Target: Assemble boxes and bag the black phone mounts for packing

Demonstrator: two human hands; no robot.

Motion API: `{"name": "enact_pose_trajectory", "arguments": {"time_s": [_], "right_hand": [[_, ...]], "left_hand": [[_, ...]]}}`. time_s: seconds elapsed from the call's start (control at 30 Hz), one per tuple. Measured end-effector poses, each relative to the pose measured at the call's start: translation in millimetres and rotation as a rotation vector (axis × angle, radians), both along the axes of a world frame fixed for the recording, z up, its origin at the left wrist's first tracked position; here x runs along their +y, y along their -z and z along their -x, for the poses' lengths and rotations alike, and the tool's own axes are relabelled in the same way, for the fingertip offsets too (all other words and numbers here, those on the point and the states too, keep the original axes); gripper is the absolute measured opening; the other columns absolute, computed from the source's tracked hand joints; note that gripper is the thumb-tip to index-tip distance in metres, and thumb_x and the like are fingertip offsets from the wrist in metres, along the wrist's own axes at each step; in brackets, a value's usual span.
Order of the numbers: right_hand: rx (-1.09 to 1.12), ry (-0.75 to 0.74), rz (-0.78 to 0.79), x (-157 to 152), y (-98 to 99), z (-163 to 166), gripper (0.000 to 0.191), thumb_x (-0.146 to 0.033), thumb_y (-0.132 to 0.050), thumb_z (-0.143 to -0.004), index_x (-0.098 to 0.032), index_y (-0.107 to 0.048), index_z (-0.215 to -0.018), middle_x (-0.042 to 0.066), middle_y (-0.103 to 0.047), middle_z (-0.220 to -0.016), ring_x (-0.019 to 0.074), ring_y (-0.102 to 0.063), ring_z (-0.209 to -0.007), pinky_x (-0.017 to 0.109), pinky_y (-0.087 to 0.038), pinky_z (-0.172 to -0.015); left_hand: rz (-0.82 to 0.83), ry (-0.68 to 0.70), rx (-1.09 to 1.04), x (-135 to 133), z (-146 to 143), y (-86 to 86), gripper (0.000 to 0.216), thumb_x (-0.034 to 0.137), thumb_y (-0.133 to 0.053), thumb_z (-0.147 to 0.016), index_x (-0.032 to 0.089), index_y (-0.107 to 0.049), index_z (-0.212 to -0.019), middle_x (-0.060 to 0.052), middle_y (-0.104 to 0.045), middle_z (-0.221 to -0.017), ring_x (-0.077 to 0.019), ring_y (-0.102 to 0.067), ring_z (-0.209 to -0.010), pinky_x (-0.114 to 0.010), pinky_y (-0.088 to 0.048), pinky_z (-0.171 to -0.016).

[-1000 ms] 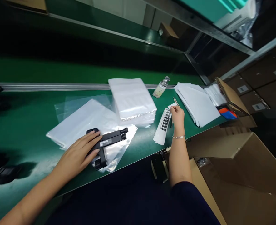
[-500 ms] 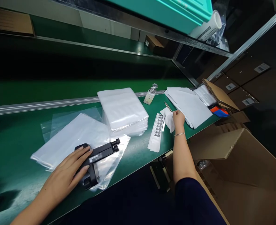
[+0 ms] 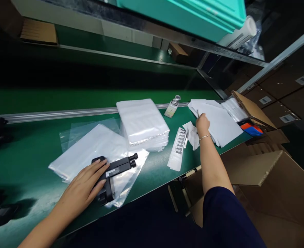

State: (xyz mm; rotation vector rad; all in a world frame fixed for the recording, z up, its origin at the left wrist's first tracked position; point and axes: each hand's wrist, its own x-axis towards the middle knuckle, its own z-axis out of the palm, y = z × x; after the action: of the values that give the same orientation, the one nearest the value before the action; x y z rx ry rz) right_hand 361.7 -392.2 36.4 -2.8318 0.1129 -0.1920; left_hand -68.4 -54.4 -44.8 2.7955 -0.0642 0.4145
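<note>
My left hand (image 3: 90,182) lies over a black device (image 3: 119,167) with two knobs at its end, fingers across the top and thumb along the near side. The device rests on clear plastic bags (image 3: 95,143). At the right, my right hand (image 3: 203,124) is closed on thin, pointed tweezers (image 3: 197,113), mostly hidden by the fingers. A crumpled white tissue (image 3: 192,135) lies just left of that hand. Beside it is a strip of printed labels (image 3: 178,146). White sheets (image 3: 223,120) are stacked beyond the right wrist.
A thick stack of plastic bags (image 3: 143,119) stands mid-bench, with a small pump bottle (image 3: 172,106) behind it. More black devices (image 3: 2,215) sit at the left. An open carton (image 3: 255,168) stands below the bench's right edge. Teal bins (image 3: 188,17) rest on the shelf above.
The tweezers that lay by the tissue are now in my right hand, which has moved slightly away over the white sheets. My left hand stays on the device. The view has shifted a little left.
</note>
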Motion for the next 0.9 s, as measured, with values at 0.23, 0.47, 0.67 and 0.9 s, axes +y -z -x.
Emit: {"name": "enact_pose_trajectory", "arguments": {"time_s": [0.23,0.47,0.67,0.9], "right_hand": [[0.050,-0.530,-1.346,48,-17.3,118,0.018,-0.028,-0.053,-0.083,-0.025,-0.062,-0.099,0.000,-0.058,-0.074,0.0116,-0.055,-0.060,0.031,-0.048,-0.066],[0.370,-0.791,-1.313,107,27.1,269,0.021,-0.047,-0.069,-0.077,-0.028,-0.060,-0.079,-0.004,-0.051,-0.063,0.0158,-0.054,-0.063,0.042,-0.053,-0.082],[0.245,-0.780,-1.051,118,46.8,280,0.019,-0.045,-0.059,-0.083,-0.027,-0.061,-0.084,0.001,-0.054,-0.070,0.0251,-0.061,-0.090,0.049,-0.048,-0.095],[0.288,-0.800,-1.006,125,46.3,278,0.015,-0.041,-0.058,-0.085,-0.026,-0.059,-0.082,-0.001,-0.053,-0.069,0.0200,-0.062,-0.077,0.049,-0.049,-0.099]], "left_hand": [[0.131,-0.081,0.153,-18,-4,-23.1,0.039,0.029,-0.038,-0.097,0.022,-0.056,-0.131,-0.010,-0.059,-0.136,-0.0264,-0.045,-0.135,-0.053,-0.028,-0.115],[0.256,-0.104,0.208,-27,-12,-30.4,0.040,0.026,-0.038,-0.096,0.019,-0.055,-0.131,-0.011,-0.057,-0.138,-0.0241,-0.046,-0.134,-0.053,-0.026,-0.116],[0.274,-0.106,0.163,-29,-13,-28.8,0.038,0.026,-0.040,-0.096,0.018,-0.056,-0.130,-0.011,-0.059,-0.135,-0.0245,-0.048,-0.133,-0.052,-0.025,-0.117],[0.279,-0.117,0.154,-29,-14,-28.1,0.038,0.027,-0.040,-0.096,0.019,-0.057,-0.130,-0.010,-0.060,-0.134,-0.0242,-0.048,-0.132,-0.050,-0.026,-0.117]]}}
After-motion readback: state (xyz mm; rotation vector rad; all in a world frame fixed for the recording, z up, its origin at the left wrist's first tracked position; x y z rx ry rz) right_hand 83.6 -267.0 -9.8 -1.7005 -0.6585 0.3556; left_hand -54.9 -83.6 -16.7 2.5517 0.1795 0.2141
